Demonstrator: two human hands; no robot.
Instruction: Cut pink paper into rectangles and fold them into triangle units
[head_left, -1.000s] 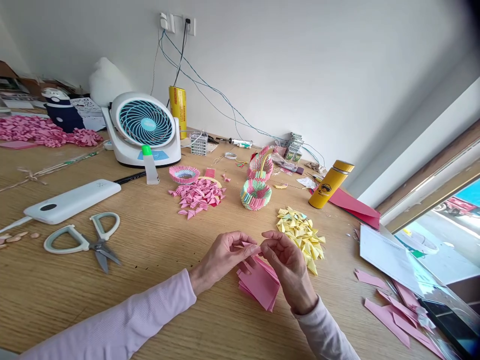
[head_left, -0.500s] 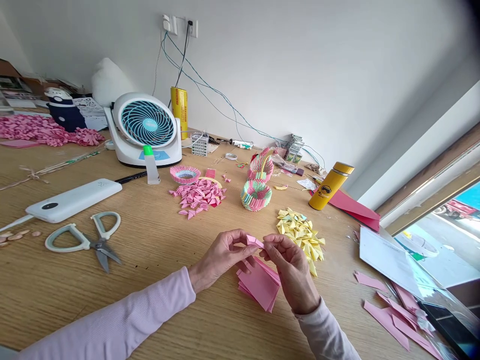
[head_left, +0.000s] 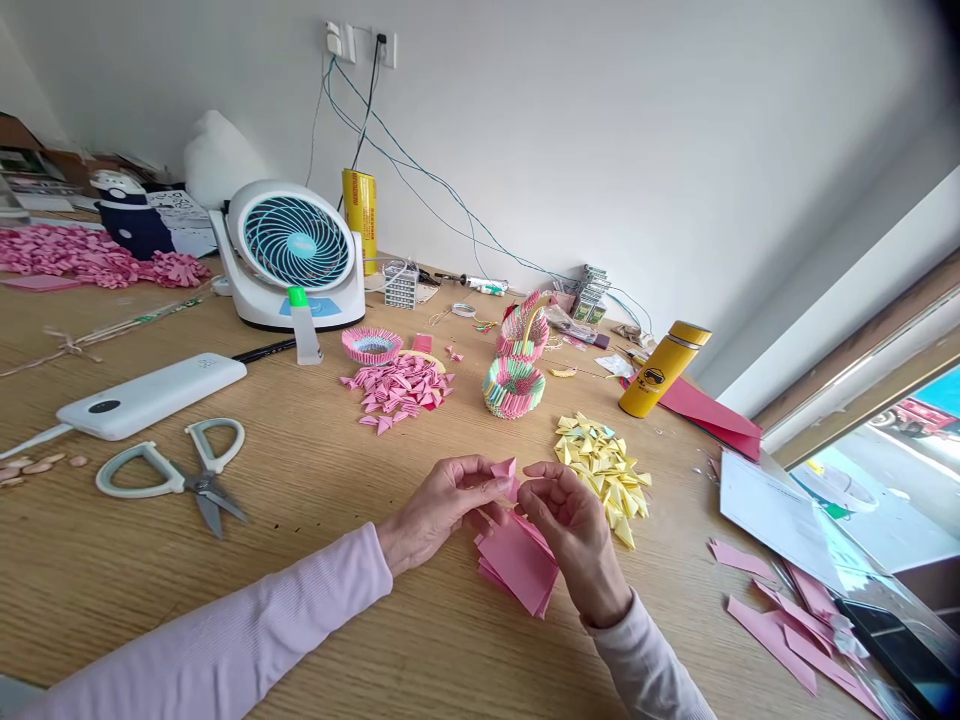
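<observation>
My left hand point(head_left: 450, 502) pinches a small folded piece of pink paper point(head_left: 508, 473), one flap of it pointing up. At the paper's right edge, my right hand point(head_left: 571, 525) has its thumb and fingers closed in, gripping the lower corner. Just below both hands lies a stack of pink paper rectangles point(head_left: 519, 565), partly covered by the fingers. Beyond the right hand is a pile of folded yellow paper triangles point(head_left: 604, 470). A heap of folded pink paper pieces point(head_left: 397, 388) lies farther off to the left.
Scissors point(head_left: 196, 484) lie with blades apart at the left, near a white power bank point(head_left: 154, 396). A fan point(head_left: 292, 255) and a glue bottle point(head_left: 304, 328) stand behind. Folded-paper baskets point(head_left: 513, 388), a yellow flask point(head_left: 664, 370) and pink paper strips point(head_left: 772, 640) are also around.
The pink paper has turned from lying lengthwise between both hands to having a flap folded upward. My right fingers have shifted slightly along its edge.
</observation>
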